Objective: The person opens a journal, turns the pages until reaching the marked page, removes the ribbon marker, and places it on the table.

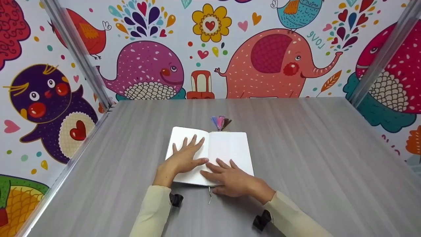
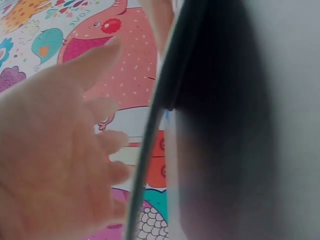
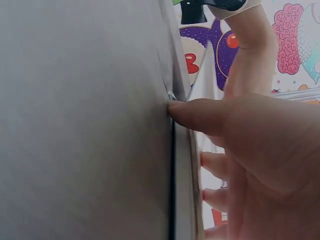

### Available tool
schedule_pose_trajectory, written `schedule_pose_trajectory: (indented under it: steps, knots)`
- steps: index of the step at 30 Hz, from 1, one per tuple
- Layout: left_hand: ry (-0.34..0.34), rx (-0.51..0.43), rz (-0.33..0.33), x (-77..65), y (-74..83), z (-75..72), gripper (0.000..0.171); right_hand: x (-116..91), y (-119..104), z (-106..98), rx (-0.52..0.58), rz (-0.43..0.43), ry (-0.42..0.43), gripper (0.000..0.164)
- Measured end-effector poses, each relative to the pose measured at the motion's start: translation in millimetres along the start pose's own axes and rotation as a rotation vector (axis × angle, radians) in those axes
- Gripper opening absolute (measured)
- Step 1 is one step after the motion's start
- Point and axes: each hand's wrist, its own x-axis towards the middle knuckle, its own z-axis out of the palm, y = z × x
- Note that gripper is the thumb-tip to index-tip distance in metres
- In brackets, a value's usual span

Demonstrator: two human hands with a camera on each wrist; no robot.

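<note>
An open notebook with blank white pages lies on the grey table. My left hand rests on the left page, its fingers spread. On the lower right page my right hand lies with straight, slightly parted fingers. In the right wrist view, the thumb of that right hand is at the bottom edge of the notebook. The left wrist view has the palm of the left hand beside the notebook's dark cover edge. A thin ribbon bookmark sticks out below the spine.
Blue, pink and brown tassels lie at the notebook's top edge. The grey table spreads around it. Printed cartoon-animal walls enclose the back and sides, with a metal post at the left corner.
</note>
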Motion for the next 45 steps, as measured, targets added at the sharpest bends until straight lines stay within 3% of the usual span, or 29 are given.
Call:
schedule_pose_trajectory:
  steps: [6, 11, 24, 32, 45]
  knots:
    - [-0.092, 0.021, -0.052, 1.5, -2.0, 2.2, 0.078, -9, 7, -17, 0.032, 0.048, -0.088, 0.067]
    - [-0.134, 0.007, -0.076, -0.3, -2.3, 3.5, 0.078, -16, 21, -26, 0.085, 0.041, -0.096, 0.072]
    - [-0.171, 0.008, -0.091, -0.2, -7.5, 4.7, 0.078, -40, 40, -15, 0.107, 0.052, 0.024, 0.072]
    - [-0.165, -0.007, -0.079, -0.1, -11.8, 8.9, 0.079, -48, 48, -19, 0.113, 0.033, 0.066, 0.071]
    - [-0.168, -0.019, -0.076, 0.3, -10.0, 7.5, 0.078, -49, 54, -26, 0.146, 0.022, 0.037, 0.068]
